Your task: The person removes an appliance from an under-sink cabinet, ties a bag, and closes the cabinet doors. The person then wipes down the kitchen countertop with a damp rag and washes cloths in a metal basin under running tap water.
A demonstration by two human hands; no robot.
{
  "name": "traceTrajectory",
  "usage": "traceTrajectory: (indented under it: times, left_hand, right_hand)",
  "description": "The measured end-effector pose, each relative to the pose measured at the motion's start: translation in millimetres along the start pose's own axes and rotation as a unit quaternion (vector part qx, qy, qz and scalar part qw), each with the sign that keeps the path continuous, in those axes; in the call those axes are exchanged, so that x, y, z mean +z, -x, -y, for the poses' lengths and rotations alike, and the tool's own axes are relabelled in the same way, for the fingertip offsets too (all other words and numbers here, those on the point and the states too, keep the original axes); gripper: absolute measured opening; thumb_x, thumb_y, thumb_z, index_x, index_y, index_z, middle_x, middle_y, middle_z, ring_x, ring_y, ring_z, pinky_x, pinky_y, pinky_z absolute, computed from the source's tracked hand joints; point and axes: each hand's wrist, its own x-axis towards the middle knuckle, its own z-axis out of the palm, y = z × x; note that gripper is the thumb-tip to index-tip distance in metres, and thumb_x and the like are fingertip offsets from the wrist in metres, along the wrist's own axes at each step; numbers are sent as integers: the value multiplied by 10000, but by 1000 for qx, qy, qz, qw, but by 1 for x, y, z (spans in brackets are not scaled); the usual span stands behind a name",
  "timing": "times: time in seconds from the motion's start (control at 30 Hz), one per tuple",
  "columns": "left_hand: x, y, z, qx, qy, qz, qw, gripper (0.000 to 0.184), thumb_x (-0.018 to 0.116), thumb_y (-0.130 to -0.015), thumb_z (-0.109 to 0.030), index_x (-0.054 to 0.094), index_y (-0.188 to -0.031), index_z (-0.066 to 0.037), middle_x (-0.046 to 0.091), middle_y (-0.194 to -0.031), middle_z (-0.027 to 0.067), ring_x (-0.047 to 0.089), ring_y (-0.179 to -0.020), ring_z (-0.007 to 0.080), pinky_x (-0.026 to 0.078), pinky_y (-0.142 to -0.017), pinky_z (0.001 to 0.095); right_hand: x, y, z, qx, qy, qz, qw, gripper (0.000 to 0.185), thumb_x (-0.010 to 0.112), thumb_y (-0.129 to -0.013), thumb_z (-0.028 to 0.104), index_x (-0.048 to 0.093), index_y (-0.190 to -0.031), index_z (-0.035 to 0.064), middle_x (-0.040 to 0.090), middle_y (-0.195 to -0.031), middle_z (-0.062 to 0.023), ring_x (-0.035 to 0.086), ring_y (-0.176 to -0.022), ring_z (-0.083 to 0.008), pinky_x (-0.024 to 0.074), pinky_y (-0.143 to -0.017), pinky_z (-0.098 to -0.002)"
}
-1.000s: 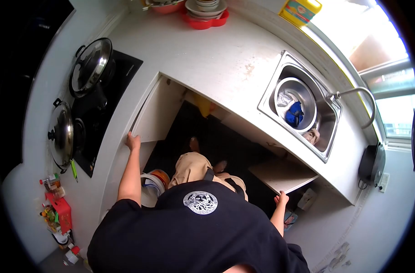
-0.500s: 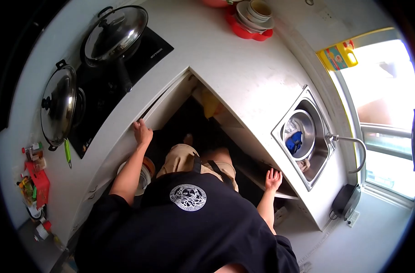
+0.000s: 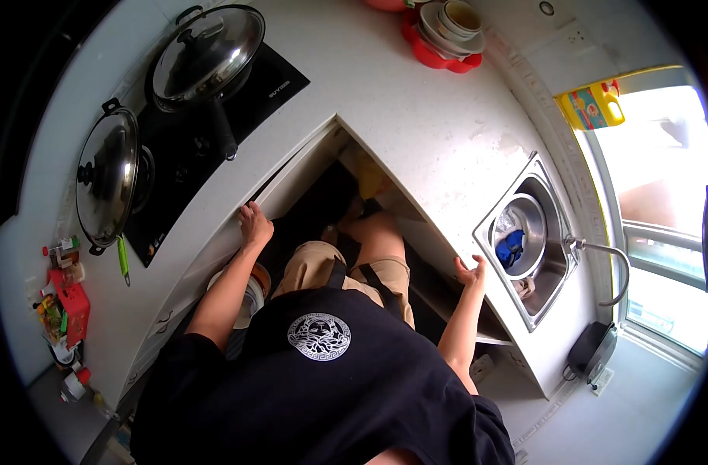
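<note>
On the left, my left hand [image 3: 255, 225] has its fingers curled over the upper edge of a white cabinet door [image 3: 301, 167] under the countertop. My right hand [image 3: 469, 272] is at the front edge of the countertop [image 3: 416, 132], below the sink. Its thumb and fingers are spread and hold nothing; whether they touch the edge is hard to tell. Between my hands lies the dark space in front of the cabinets, with my legs in beige shorts [image 3: 311, 267]. A yellow item [image 3: 369, 177] shows in the shadow of the corner.
A black cooktop [image 3: 183, 167] bears two lidded pans [image 3: 209, 58]. The steel sink [image 3: 552, 267] holds a metal bowl [image 3: 534, 232] with a blue item. Stacked dishes [image 3: 451, 27] stand at the back. A shelf [image 3: 490, 339] sits low right; a round container [image 3: 253, 298] is by my left forearm.
My right hand has turned and lifted toward the countertop edge, its fingers spreading. My left hand stays at the door edge. One leg has shifted toward the corner, and the whole view has moved slightly.
</note>
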Motion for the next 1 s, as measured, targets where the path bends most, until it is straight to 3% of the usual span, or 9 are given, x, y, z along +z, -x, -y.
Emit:
traceTrajectory:
  times: [0.1, 0.17, 0.23, 0.37, 0.67, 0.87, 1.0]
  left_hand:
    - [-8, 3, -6, -2, -11, 13, 1000, 701, 671, -723, -178, 338, -1281, 84, 393, -1197, 259, 389, -1140, 420, 388, -969, 442]
    - [-17, 4, -13, -6, -22, 23, 999, 664, 652, -742, -157, 335, -1272, 89, 392, -1200, 242, 411, -1132, 402, 453, -912, 426]
    - [-19, 4, -13, -6, -34, 29, 999, 651, 644, -749, -147, 332, -1268, 94, 395, -1197, 232, 427, -1121, 392, 486, -882, 418]
    - [-21, 4, -17, -1, -39, 30, 999, 664, 643, -744, -154, 331, -1272, 99, 404, -1183, 227, 442, -1097, 390, 487, -877, 422]
    - [-21, 36, -30, 40, -29, 57, 997, 683, 648, -730, -164, 341, -1262, 136, 444, -1139, 241, 481, -1043, 387, 480, -872, 405]
    - [-28, 60, -51, 84, -27, 152, 984, 660, 623, -766, -176, 333, -1243, 176, 444, -1144, 254, 499, -1020, 389, 453, -891, 408]
    - [-25, 66, -73, 105, -12, 236, 966, 655, 586, -777, -211, 340, -1235, 188, 448, -1172, 283, 528, -1027, 401, 464, -892, 423]
  right_hand:
    - [8, 1, 7, 34, 19, 5, 999, 704, 546, -748, 128, 188, -1342, 10, 340, -1269, -255, 416, -1139, -402, 427, -921, -523]
    - [11, -7, 12, 90, 3, 0, 996, 702, 559, -740, 144, 207, -1333, 11, 346, -1265, -243, 417, -1132, -388, 424, -918, -512]
    - [17, -10, 13, 81, 29, -52, 995, 673, 569, -728, 155, 253, -1305, 15, 369, -1253, -213, 412, -1130, -369, 419, -903, -499]
    - [23, -15, 11, 93, 72, -38, 992, 678, 594, -686, 190, 290, -1276, 51, 385, -1242, -201, 435, -1105, -346, 433, -828, -483]
    - [30, -22, -2, 27, 110, -117, 987, 536, 656, -623, 202, 466, -1116, 109, 477, -1126, -124, 502, -996, -293, 451, -773, -449]
    - [6, -44, -12, -26, 85, -51, 995, 462, 645, -693, 202, 483, -1118, 119, 533, -1067, -98, 542, -977, -256, 491, -728, -410]
    - [11, -9, -21, -51, 72, 2, 996, 544, 659, -733, 237, 415, -1192, 77, 501, -1128, -130, 530, -1006, -290, 474, -820, -424]
